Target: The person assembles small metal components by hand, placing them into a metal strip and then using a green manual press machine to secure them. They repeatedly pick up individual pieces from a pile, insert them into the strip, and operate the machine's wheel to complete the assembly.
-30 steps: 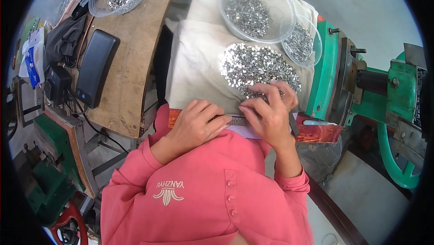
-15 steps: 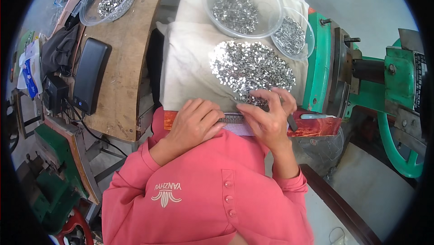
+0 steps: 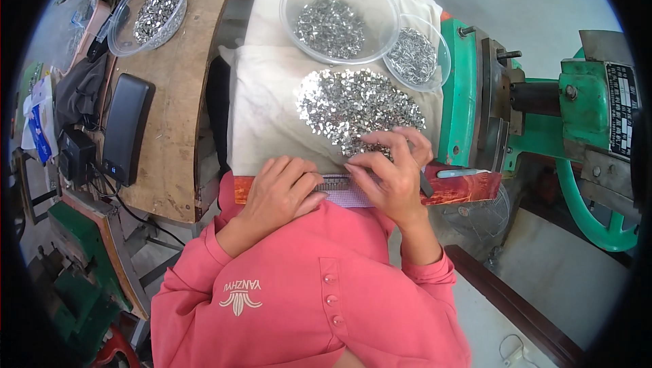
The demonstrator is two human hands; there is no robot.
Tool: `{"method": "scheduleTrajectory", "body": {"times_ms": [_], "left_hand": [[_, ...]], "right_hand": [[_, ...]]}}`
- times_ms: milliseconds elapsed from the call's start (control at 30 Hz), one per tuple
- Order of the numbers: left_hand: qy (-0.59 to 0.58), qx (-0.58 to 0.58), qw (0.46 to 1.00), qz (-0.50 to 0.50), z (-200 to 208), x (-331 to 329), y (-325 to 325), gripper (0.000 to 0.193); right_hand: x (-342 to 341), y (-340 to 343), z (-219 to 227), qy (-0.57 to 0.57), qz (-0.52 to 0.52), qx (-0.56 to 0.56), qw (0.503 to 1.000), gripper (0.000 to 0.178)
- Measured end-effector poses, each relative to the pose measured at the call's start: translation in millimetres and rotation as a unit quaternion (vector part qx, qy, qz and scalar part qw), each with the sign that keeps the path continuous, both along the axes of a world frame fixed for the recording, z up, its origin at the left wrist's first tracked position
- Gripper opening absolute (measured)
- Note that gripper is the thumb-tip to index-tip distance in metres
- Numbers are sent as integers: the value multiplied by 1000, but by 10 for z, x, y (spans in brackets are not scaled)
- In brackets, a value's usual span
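My left hand [image 3: 282,188] lies at the near edge of the cloth, its fingers curled over one end of a narrow, toothed dark metal strip [image 3: 334,183]. Just right of it, my right hand [image 3: 397,181] holds thumb and index finger close together above the strip's other end. Whatever sits between those fingertips is too small to make out. Beyond the hands spreads a pile of small shiny metal pieces [image 3: 360,103], with its near end partly behind my right fingers. A dark flat bar [image 3: 426,185] shows beside my right hand.
Behind the pile stand a large clear tub [image 3: 288,11] of metal pieces and a smaller clear tub [image 3: 445,72] of metal pins. A green machine [image 3: 455,96] borders the right. On the left, a wooden table [image 3: 170,110] carries a black power bank [image 3: 128,130] and another tub [image 3: 122,42].
The whole view has shifted, so the scene sits further left. Both hands keep nearly the same places by the strip; my right index finger and thumb have moved slightly.
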State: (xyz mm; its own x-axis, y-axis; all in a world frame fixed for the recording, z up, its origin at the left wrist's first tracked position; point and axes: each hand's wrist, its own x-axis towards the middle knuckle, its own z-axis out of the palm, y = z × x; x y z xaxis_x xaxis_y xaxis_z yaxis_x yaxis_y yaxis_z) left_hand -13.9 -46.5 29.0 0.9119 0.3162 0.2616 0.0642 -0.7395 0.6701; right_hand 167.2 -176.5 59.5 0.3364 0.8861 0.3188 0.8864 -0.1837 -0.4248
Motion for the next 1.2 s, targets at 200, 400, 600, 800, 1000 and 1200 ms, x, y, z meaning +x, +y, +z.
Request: {"method": "scheduleTrajectory", "body": {"times_ms": [200,400,600,800,1000,1200], "left_hand": [[-2,24,1000,-19,-17,70,-28,29],[20,16,1000,1,104,-44,32,35],[7,14,999,47,93,-295,164,37],[-16,25,998,53,107,-257,133,28],[-44,58,997,5,102,-48,51,20],[-12,96,995,-24,58,34,4,13]], "right_hand": [[-204,-313,-124,20,-20,-23,999,13],[-206,-422,-142,33,-39,-12,999,19],[-258,-511,-189,20,-50,6,999,22],[-306,-446,-212,-2,-44,-10,999,21],[-285,-370,-182,-43,-23,-24,999,20],[-263,-355,-154,-70,-23,-23,997,21]]}}
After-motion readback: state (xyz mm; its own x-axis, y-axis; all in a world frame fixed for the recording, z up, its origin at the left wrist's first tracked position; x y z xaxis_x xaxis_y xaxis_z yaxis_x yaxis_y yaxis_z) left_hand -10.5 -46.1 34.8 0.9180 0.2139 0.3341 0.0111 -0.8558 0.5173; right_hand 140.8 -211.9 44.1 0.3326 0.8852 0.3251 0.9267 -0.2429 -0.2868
